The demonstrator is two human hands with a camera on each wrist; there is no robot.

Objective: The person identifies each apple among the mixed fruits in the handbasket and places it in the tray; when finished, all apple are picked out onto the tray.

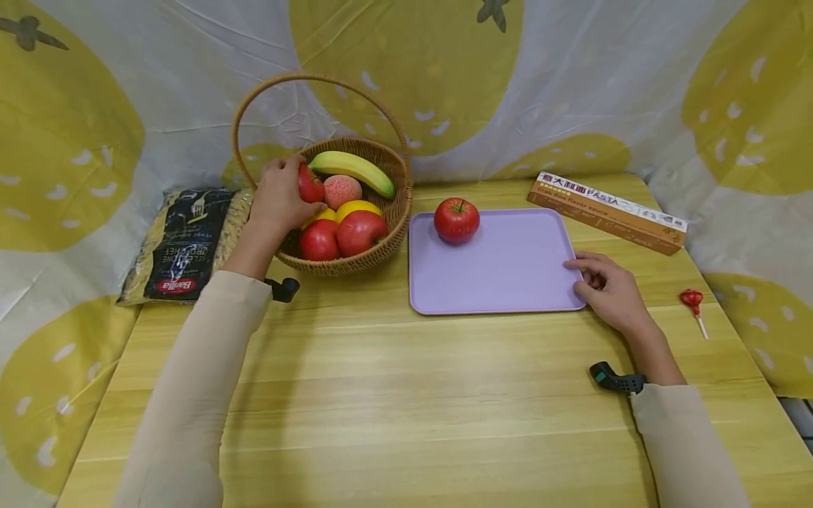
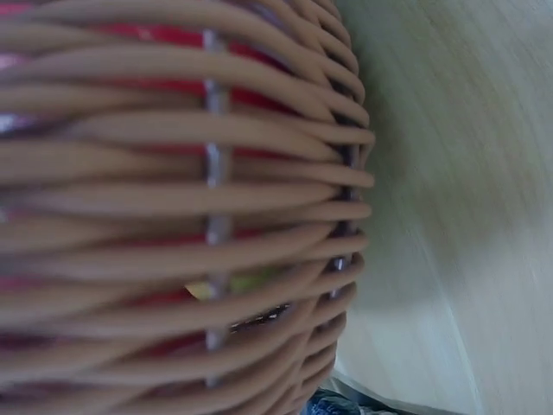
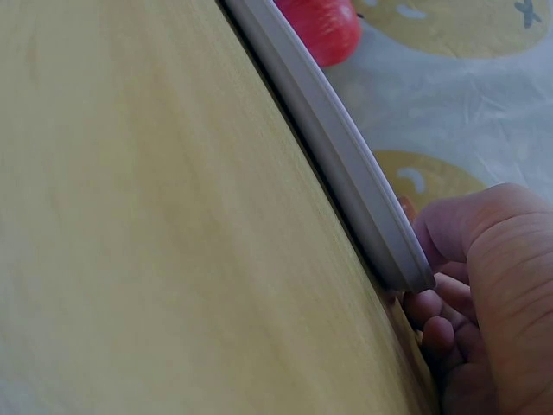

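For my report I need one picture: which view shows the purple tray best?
The head view: the purple tray appears nearly whole, from above. The right wrist view shows only its edge; the left wrist view, none.

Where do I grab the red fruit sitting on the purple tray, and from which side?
I'd come straight down from above and grip the red fruit around its widest part, thumb and fingers on opposite sides. It's round, with its stem end facing up, and nothing covers it. The tray lies under it, so scooping from below looks awkward.
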